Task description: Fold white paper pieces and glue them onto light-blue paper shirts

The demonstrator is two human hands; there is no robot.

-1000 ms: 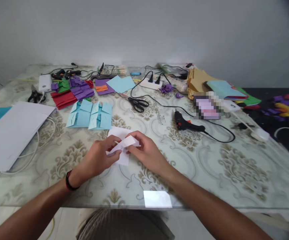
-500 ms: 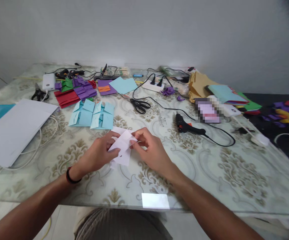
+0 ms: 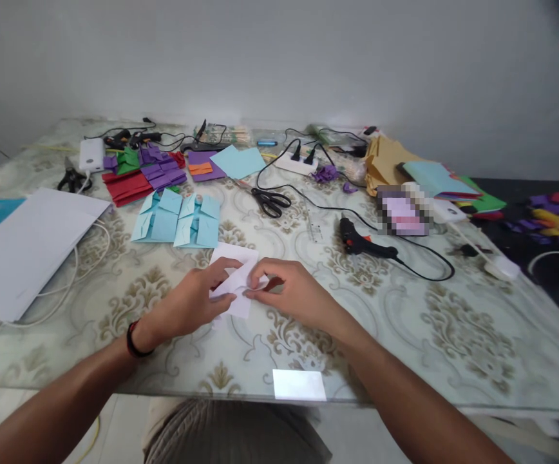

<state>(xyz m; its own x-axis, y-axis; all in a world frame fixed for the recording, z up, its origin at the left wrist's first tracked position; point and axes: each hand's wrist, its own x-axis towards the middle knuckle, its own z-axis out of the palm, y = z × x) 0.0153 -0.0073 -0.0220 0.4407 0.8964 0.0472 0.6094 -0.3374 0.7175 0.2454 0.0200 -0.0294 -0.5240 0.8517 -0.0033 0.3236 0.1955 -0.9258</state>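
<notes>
A small piece of white folded paper (image 3: pixel 235 281) is held between both hands near the middle of the table. My left hand (image 3: pixel 195 296) grips its left side, fingers above and thumb below. On the right side, my right hand (image 3: pixel 292 290) pinches the paper with curled fingers and thumb. Beneath the held piece lies another white sheet (image 3: pixel 226 252), partly covered by the hands. Just behind it are two light blue folded paper pieces (image 3: pixel 158 218), (image 3: pixel 197 222) side by side.
Black-handled scissors (image 3: pixel 270 203) lie behind the hands, and a black glue gun (image 3: pixel 366 245) with its cord lies to the right. A white paper stack (image 3: pixel 33 251) is at the left. Coloured paper, a power strip (image 3: pixel 295 164) and brown paper (image 3: pixel 390 161) sit farther back.
The held white paper has tilted and flattened between my hands. My right hand has shifted slightly down, its fingers curling over the paper's right side.
</notes>
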